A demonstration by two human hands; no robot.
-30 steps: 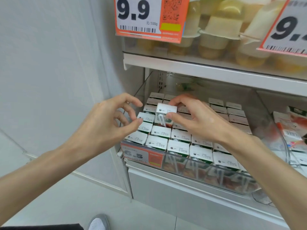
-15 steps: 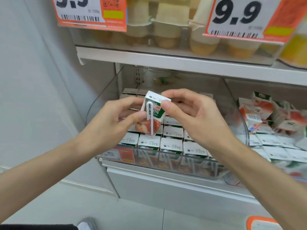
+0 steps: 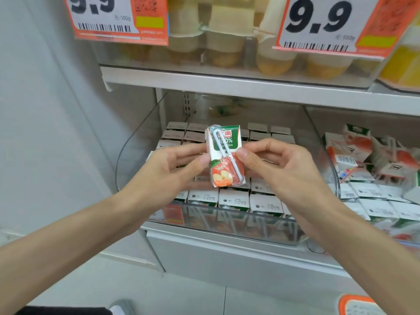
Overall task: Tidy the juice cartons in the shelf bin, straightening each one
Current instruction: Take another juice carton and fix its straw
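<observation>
The left hand [image 3: 168,169] and right hand [image 3: 284,169] hold one juice carton [image 3: 225,155] nearly upright between them, just above the clear shelf bin [image 3: 238,215]. The thumb and fingers [image 3: 246,155] of each hand pinch a side edge, and the straw [image 3: 223,153] faces the camera. Below and behind, rows of cartons [image 3: 234,200] stand packed in the bin. Higher up, what look like fruit cups [image 3: 225,48] sit blurred behind price tags [image 3: 318,21].

Small green-and-white cardboard juice carton [image 3: 225,155] sits between the two hands, left hand [image 3: 168,171] at its left edge, right hand [image 3: 279,169] at its right, in front of the clear plastic shelf bin [image 3: 238,223]. In the bin, rows of white-topped cartons [image 3: 234,200] stand. Right of it, jumbled loose cartons [image 3: 363,160]. Above, a white shelf board [image 3: 227,85] carries clear plastic fruit cups [image 3: 225,48].
</observation>
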